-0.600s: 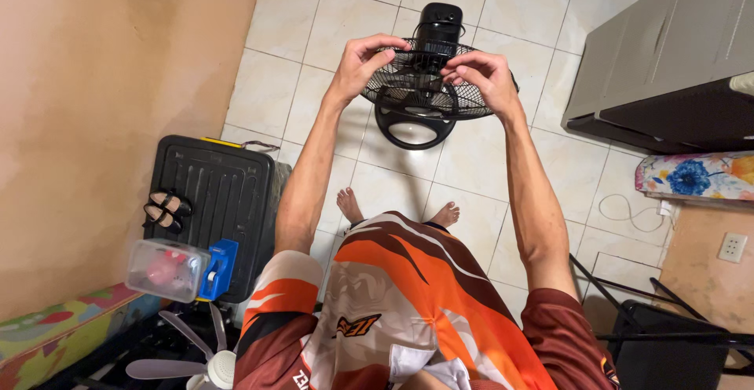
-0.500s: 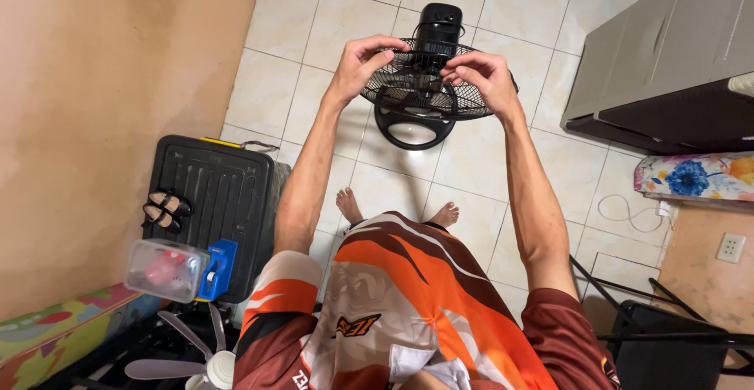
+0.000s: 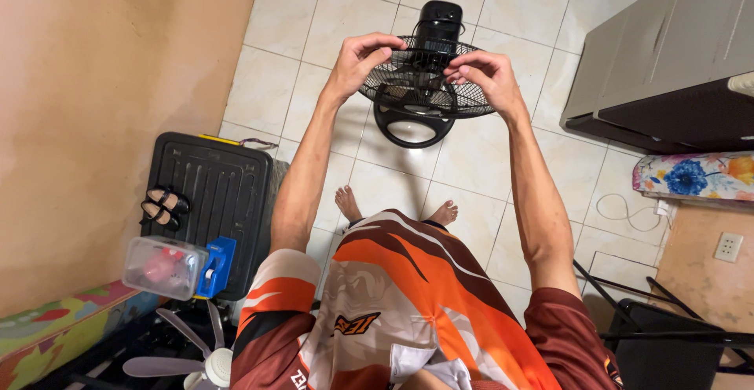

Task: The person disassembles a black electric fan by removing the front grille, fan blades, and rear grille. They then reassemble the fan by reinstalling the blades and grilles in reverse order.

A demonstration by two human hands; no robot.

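A black electric fan (image 3: 433, 32) with its rear wire grille (image 3: 408, 95) and ring-shaped base (image 3: 414, 131) stands on the tiled floor in front of me. My left hand (image 3: 363, 58) grips the left rim of the grille with curled fingers. On the right side, my right hand (image 3: 485, 74) pinches the grille close to the motor housing. Both arms are stretched forward over my orange and white shirt. My bare feet (image 3: 393, 208) show below the fan.
A black plastic case (image 3: 206, 201) lies by the left wall with small sandals (image 3: 163, 205) on it. A clear box (image 3: 161, 267) and a blue item (image 3: 217, 264) sit near it. A loose grey fan blade (image 3: 188, 355) lies bottom left. Dark cabinet (image 3: 667, 52) stands upper right.
Both hands have stayed on the fan grille; the fingers shifted only slightly near the motor housing.
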